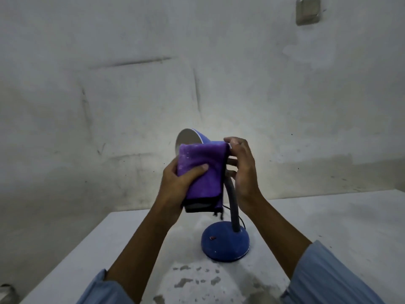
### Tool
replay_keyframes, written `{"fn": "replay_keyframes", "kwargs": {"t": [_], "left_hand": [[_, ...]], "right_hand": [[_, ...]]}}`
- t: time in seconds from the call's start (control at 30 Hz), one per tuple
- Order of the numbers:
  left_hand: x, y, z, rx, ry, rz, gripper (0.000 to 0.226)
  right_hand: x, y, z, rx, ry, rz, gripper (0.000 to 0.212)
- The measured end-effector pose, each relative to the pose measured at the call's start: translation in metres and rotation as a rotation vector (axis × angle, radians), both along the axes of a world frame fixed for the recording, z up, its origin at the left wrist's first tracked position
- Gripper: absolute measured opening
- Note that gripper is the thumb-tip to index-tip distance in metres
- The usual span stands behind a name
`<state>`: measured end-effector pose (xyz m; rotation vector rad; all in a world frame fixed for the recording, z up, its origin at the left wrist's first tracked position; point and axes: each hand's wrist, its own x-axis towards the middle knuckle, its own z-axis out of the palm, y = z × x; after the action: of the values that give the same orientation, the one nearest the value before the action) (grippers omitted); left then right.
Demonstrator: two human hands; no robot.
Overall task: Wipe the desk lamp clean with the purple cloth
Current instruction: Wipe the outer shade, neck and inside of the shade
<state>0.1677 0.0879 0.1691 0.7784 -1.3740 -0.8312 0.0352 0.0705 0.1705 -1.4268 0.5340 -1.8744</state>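
Nearest you, two pale blue sleeves (103, 288) enter at the bottom corners of the frame. Left of centre, your left hand (177, 183) grips the folded purple cloth (201, 172), thumb across its face, pressing it to the shade of the desk lamp (225, 240), which stands at centre frame. The cloth looks soft and thick, so it should mould to the curve. Your right hand (243, 170) curls round the back of the shade to steady it; keep hold there, since the flexible neck will likely bend under pressure, while the weighted-looking blue base should stay planted. The white table (328, 227) is worn and flaking at lower centre. Behind, a scuffed wall (131, 84) carries a switch plate (308, 10) at upper right.
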Motion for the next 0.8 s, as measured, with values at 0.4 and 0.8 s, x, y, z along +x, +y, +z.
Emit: {"fn": "replay_keyframes", "kwargs": {"t": [0.4,0.8], "left_hand": [[0.075,-0.032,-0.002,0.095,0.493,0.248,0.038],[0.029,-0.039,0.003,-0.152,0.14,0.342,0.037]], "right_hand": [[0.008,-0.032,-0.004,0.072,0.618,-0.438,0.054],[-0.082,-0.028,-0.012,0.171,0.152,-0.057,0.02]]}}
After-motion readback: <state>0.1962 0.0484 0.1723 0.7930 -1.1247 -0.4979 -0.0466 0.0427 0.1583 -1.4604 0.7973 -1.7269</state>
